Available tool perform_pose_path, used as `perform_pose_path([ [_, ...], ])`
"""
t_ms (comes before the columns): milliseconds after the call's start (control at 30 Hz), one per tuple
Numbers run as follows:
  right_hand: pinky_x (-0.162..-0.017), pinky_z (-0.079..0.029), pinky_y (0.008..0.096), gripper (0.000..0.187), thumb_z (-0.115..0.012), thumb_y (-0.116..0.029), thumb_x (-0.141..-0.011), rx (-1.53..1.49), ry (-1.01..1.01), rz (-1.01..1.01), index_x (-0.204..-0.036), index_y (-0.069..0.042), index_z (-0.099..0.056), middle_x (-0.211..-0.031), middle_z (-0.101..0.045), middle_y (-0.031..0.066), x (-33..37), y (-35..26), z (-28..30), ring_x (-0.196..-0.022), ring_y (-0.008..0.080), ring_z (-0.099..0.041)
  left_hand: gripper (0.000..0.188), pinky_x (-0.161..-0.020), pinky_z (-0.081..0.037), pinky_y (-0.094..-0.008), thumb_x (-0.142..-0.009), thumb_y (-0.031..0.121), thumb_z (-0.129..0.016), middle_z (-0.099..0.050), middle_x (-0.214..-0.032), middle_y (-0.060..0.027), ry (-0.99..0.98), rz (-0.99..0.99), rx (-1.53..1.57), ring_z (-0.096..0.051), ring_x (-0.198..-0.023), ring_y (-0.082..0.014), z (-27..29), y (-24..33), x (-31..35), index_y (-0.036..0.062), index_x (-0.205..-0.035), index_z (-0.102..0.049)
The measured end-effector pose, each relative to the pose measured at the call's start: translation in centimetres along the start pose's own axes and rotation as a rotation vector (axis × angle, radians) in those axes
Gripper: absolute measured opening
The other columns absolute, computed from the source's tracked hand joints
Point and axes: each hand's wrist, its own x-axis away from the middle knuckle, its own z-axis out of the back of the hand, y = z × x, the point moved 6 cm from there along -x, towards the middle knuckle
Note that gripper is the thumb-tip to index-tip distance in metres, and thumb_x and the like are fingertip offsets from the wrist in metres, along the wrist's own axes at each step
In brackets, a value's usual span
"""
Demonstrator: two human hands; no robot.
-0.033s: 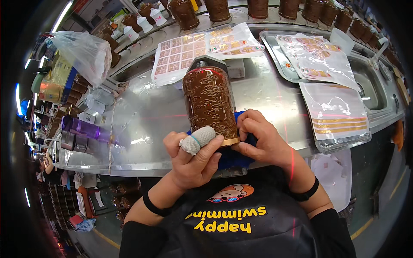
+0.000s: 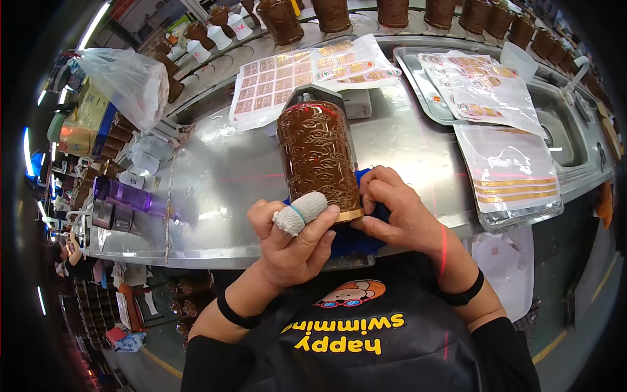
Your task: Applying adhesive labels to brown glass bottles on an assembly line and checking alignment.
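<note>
A glossy brown ceramic jar (image 2: 316, 147) with raised cloud-like patterns lies on its side, its length pointing away from me, on a dark holder (image 2: 318, 93). A gold band (image 2: 350, 215) runs round its near end. My left hand (image 2: 292, 238) is closed at that end, thumb tip pressed on the band's left part. One of its fingers wears a grey cloth sleeve (image 2: 300, 213) with a teal tie. My right hand (image 2: 397, 208) is closed at the band's right end, with thumb and forefinger close together; what lies between them is hidden. Blue cloth (image 2: 356, 243) shows beneath the jar.
Sticker sheets (image 2: 271, 85) lie at the far side of the steel table (image 2: 219, 196). To the right, a metal tray (image 2: 418, 85) bears more sheets, beside a sheet of gold strips (image 2: 513, 170) and a sink (image 2: 555, 124). Brown jars (image 2: 392, 13) line the back. A purple bottle (image 2: 121, 193) stands left.
</note>
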Motion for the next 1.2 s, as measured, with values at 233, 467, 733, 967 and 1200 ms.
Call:
perform_pose_path([
  [233, -0.077, -0.04, 0.0374, 0.027, -0.075, -0.008, -0.069, 0.004, -0.001, -0.003, -0.077, -0.007, -0.049, -0.088, -0.047, 0.0109, 0.0, 0.1, 0.0, -0.087, 0.0304, -0.048, 0.028, -0.083, -0.036, -0.0421, -0.079, 0.019, -0.069, -0.059, -0.111, -0.0045, 0.046, -0.103, -0.052, -0.042, -0.093, -0.0267, -0.2, 0.5, -0.4, 0.0135, -0.106, -0.072],
  [467, -0.079, -0.04, 0.0379, 0.027, -0.075, -0.008, -0.069, -0.008, -0.018, -0.006, -0.077, -0.006, -0.049, -0.088, -0.047, 0.0112, 0.0, 0.2, -0.1, -0.088, 0.0306, -0.047, 0.029, -0.085, -0.035, -0.0429, -0.079, 0.018, -0.069, -0.059, -0.111, -0.0053, 0.034, -0.116, -0.074, -0.042, -0.093, -0.0268, -0.3, 0.6, -0.4, 0.0134, -0.108, -0.071],
  [733, -0.08, -0.041, 0.0382, 0.026, -0.075, -0.009, -0.07, -0.003, -0.015, -0.018, -0.077, -0.006, -0.051, -0.089, -0.047, 0.0112, 0.0, 0.1, 0.0, -0.089, 0.0309, -0.048, 0.035, -0.08, -0.033, -0.0403, -0.076, 0.018, -0.069, -0.06, -0.11, -0.0019, 0.044, 0.012, -0.017, -0.042, -0.091, -0.0231, 0.7, -0.2, 1.0, 0.0155, -0.112, -0.07],
  [967, -0.08, -0.041, 0.0378, 0.025, -0.075, -0.009, -0.07, 0.018, -0.016, -0.029, -0.077, -0.005, -0.051, -0.089, -0.048, 0.0111, 0.1, 0.2, -0.1, -0.089, 0.0306, -0.048, 0.032, -0.086, -0.034, -0.0414, -0.082, 0.019, -0.065, -0.057, -0.116, -0.01, 0.028, -0.02, -0.035, -0.041, -0.097, -0.029, 0.4, 0.1, 1.2, 0.0103, -0.112, -0.069],
  [1200, -0.079, -0.042, 0.0376, 0.025, -0.074, -0.008, -0.069, 0.023, -0.013, -0.015, -0.077, -0.005, -0.051, -0.089, -0.049, 0.0109, 0.2, 0.2, -0.2, -0.089, 0.0304, -0.049, 0.035, -0.093, -0.033, -0.041, -0.083, 0.018, -0.064, -0.056, -0.118, -0.0116, 0.022, 0.089, -0.061, -0.04, -0.101, -0.0299, 0.6, -0.3, 2.5, 0.0072, -0.116, -0.068],
])
